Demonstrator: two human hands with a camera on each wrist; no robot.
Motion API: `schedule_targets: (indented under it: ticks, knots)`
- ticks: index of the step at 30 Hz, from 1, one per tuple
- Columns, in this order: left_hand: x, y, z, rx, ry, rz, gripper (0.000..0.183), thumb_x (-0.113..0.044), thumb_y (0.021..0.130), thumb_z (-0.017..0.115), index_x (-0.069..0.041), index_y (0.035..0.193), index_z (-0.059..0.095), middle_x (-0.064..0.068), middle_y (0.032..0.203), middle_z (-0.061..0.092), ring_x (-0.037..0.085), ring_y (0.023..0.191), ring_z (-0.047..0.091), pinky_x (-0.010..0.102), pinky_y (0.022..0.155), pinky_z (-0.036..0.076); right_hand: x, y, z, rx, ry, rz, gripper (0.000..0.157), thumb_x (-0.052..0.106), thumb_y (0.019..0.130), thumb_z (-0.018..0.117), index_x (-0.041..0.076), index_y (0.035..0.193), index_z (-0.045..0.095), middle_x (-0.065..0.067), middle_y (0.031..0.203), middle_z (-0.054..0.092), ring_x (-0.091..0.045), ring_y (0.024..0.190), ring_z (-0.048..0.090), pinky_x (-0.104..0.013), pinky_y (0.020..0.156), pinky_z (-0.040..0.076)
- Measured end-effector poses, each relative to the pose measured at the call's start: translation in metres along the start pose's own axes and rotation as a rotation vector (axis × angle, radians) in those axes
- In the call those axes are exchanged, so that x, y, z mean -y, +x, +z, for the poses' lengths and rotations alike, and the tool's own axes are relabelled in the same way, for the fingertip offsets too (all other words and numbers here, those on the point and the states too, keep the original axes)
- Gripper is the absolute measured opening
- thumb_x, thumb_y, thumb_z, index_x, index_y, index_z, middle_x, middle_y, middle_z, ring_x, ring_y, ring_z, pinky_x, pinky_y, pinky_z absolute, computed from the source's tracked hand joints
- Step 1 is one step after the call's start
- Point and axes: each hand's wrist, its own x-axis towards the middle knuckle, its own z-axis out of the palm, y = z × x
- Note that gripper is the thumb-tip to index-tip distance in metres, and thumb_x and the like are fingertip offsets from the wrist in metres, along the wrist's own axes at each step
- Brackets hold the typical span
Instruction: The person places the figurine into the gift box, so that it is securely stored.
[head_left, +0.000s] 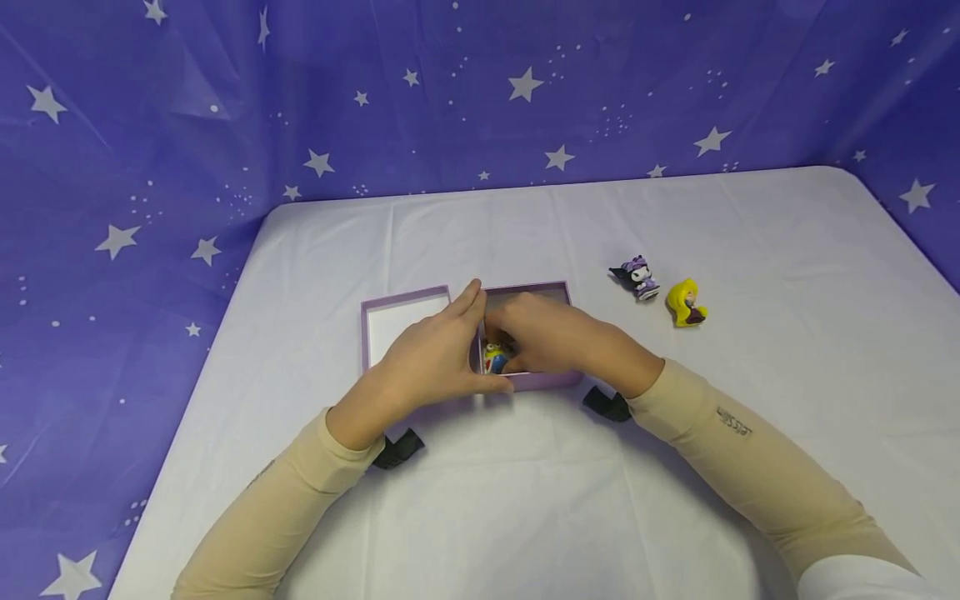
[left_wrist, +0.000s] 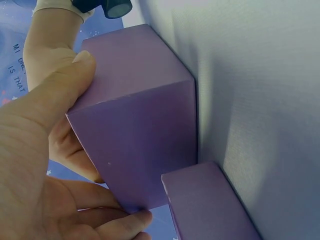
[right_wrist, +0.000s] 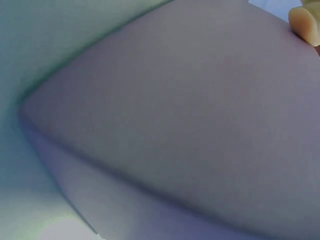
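A purple open box (head_left: 551, 381) stands at the middle of the table. My left hand (head_left: 429, 357) grips its left end, thumb on the near wall and fingers at the far wall. In the left wrist view the thumb presses the box (left_wrist: 140, 130) from one side, fingertips from the other. My right hand (head_left: 543, 332) reaches inside, fingers curled about a small yellow and blue figurine (head_left: 495, 359), which is partly hidden. The right wrist view is filled by the box wall (right_wrist: 175, 110), with a fingertip of the left hand (right_wrist: 304, 24) at its upper right.
A shallow purple lid (head_left: 366, 333) with a white inside lies left of the box. To the right are a black-and-purple figurine (head_left: 637, 277) and a yellow-haired figurine (head_left: 686, 303). A white cloth (head_left: 480, 500) covers the table, and a purple star-patterned curtain (head_left: 480, 100) hangs behind.
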Motion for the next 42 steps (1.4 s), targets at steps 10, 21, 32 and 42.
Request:
schedule_targets:
  ticks: [10, 21, 32, 42]
  knots:
    - [0.000, 0.000, 0.001, -0.003, 0.009, 0.005, 0.123, -0.072, 0.068, 0.073, 0.003, 0.152, 0.025, 0.016, 0.160, 0.017, 0.033, 0.124, 0.052, 0.044, 0.082, 0.054, -0.005, -0.010, -0.004, -0.005, 0.045, -0.022, 0.031, 0.020, 0.076, 0.085, 0.009, 0.102, 0.070, 0.002, 0.096, 0.069, -0.013, 0.088, 0.063, -0.031, 0.080, 0.051]
    - [-0.002, 0.000, 0.000, 0.012, 0.016, -0.014, 0.124, -0.073, 0.067, 0.073, 0.003, 0.152, 0.024, 0.016, 0.160, 0.015, 0.032, 0.129, 0.048, 0.043, 0.088, 0.052, -0.032, -0.049, -0.031, -0.269, 0.140, -0.033, 0.036, 0.017, 0.087, 0.073, 0.011, 0.122, 0.066, 0.002, 0.118, 0.066, -0.012, 0.087, 0.061, -0.035, 0.081, 0.050]
    - [-0.001, 0.000, 0.002, 0.019, 0.018, -0.027, 0.123, -0.073, 0.068, 0.072, 0.002, 0.153, 0.023, 0.014, 0.161, 0.014, 0.032, 0.126, 0.050, 0.040, 0.079, 0.055, -0.103, -0.083, -0.037, -0.338, 0.055, 0.268, 0.055, 0.008, 0.084, 0.067, 0.004, 0.137, 0.051, -0.016, 0.137, 0.053, -0.031, 0.119, 0.051, -0.049, 0.103, 0.036]
    - [-0.001, 0.001, 0.002, 0.012, 0.016, -0.021, 0.123, -0.073, 0.068, 0.072, 0.002, 0.152, 0.024, 0.015, 0.161, 0.014, 0.032, 0.128, 0.049, 0.040, 0.081, 0.054, -0.131, -0.104, -0.035, -0.214, 0.068, 0.387, 0.065, 0.002, 0.077, 0.067, -0.001, 0.139, 0.047, -0.024, 0.141, 0.047, -0.041, 0.133, 0.039, -0.055, 0.107, 0.030]
